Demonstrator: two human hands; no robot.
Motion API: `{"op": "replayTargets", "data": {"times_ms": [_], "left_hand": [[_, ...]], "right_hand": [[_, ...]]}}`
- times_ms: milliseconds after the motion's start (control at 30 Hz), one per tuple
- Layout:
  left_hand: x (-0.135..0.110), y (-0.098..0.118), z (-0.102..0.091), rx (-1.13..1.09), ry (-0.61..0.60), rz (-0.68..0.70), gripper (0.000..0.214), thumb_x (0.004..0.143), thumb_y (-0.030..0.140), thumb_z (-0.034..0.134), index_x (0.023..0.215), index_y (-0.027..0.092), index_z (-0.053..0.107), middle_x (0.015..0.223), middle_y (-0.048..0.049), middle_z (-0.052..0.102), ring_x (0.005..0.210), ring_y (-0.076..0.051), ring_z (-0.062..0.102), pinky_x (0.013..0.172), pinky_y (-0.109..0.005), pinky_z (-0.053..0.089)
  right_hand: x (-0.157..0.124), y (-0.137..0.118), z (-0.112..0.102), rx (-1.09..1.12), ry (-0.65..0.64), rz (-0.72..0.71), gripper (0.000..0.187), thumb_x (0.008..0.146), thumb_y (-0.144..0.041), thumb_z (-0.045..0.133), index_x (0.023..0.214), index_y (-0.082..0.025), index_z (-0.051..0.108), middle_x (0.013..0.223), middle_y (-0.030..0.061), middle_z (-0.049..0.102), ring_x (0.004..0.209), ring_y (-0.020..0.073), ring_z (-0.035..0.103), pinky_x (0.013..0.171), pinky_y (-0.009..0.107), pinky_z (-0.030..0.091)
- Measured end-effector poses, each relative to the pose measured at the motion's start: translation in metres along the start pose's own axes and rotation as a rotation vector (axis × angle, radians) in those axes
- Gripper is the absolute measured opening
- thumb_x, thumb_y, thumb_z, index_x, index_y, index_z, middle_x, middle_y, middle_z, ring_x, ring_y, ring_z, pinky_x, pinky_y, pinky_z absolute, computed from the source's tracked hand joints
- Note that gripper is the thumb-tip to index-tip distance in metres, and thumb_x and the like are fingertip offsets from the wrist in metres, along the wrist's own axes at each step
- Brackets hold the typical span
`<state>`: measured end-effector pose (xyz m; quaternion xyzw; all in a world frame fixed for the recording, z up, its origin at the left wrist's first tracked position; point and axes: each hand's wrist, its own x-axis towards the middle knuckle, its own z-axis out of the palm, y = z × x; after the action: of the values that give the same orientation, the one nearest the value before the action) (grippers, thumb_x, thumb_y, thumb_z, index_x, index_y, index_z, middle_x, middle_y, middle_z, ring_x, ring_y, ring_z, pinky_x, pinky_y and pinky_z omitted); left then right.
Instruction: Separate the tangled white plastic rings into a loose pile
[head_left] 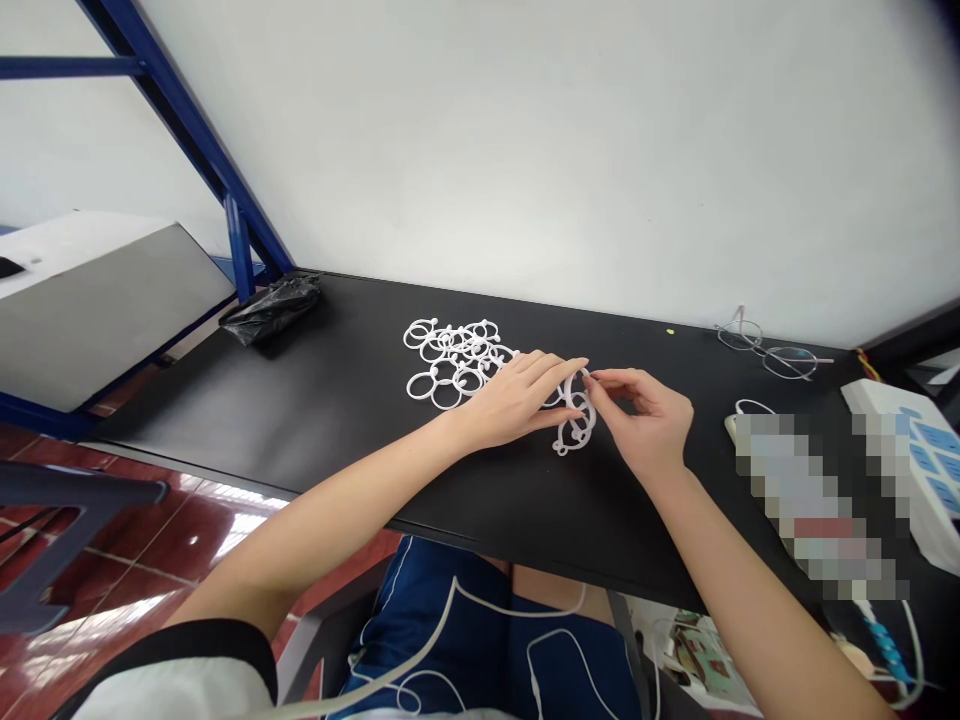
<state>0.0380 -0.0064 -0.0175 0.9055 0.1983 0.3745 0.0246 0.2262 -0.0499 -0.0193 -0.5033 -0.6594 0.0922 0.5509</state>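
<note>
Several white plastic rings (469, 380), each with a small round eyelet, lie in a loose cluster on the black table (315, 390). My left hand (521, 395) reaches over the cluster's right side, its index finger and thumb around a small bunch of white rings (576, 432). From the right, my right hand (641, 415) pinches the upper edge of a ring in that bunch between thumb and index finger. The fingertips of both hands are close together there. My left palm hides part of the cluster, and the exact grip on each ring is partly covered.
Eyeglasses (765, 348), a blurred-out phone-like object (814, 510) with a cable and a white power strip (915, 470) lie at the right. A black plastic bag (274, 308) sits at the back left, near a blue metal frame (240, 240). White cables (420, 650) cross my lap.
</note>
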Motion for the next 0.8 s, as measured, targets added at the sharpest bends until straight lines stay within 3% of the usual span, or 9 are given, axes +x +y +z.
{"op": "replayTargets", "data": {"times_ms": [167,400,633,800], "left_hand": [[0.001,0.002,-0.002,-0.027,0.015,-0.033,0.047,0.098,0.042,0.043,0.135,0.013,0.039,0.118,-0.0165,0.062,0.106,-0.025,0.060,0.091,-0.043,0.051],[0.001,0.000,-0.002,-0.024,0.103,-0.009,0.049,0.098,0.042,0.043,0.136,0.012,0.036,0.118,-0.0180,0.061,0.109,-0.025,0.058,0.092,-0.044,0.050],[0.000,-0.001,0.000,-0.029,0.146,0.018,0.047,0.098,0.038,0.046,0.137,0.012,0.035,0.121,-0.0189,0.060,0.110,-0.026,0.058,0.091,-0.044,0.050],[0.000,-0.002,0.000,-0.027,0.180,0.019,0.048,0.097,0.038,0.048,0.137,0.014,0.035,0.121,-0.0181,0.061,0.109,-0.026,0.059,0.089,-0.043,0.051]], "right_hand": [[0.006,-0.003,0.002,0.199,-0.025,0.210,0.016,0.083,-0.035,0.068,0.091,-0.021,0.071,0.078,0.0031,0.072,0.069,0.0186,0.069,0.065,0.033,0.059],[0.013,-0.002,0.000,0.535,-0.411,0.569,0.027,0.078,-0.036,0.072,0.102,-0.023,0.071,0.100,0.0056,0.074,0.096,0.0225,0.069,0.081,0.036,0.056],[0.011,-0.004,-0.001,0.617,-0.531,0.561,0.044,0.070,-0.041,0.081,0.108,-0.022,0.068,0.109,0.0089,0.072,0.104,0.0253,0.066,0.087,0.041,0.053],[0.010,-0.001,0.000,0.625,-0.513,0.545,0.040,0.069,-0.041,0.082,0.102,-0.022,0.070,0.096,0.0061,0.073,0.088,0.0212,0.069,0.080,0.038,0.055]]}}
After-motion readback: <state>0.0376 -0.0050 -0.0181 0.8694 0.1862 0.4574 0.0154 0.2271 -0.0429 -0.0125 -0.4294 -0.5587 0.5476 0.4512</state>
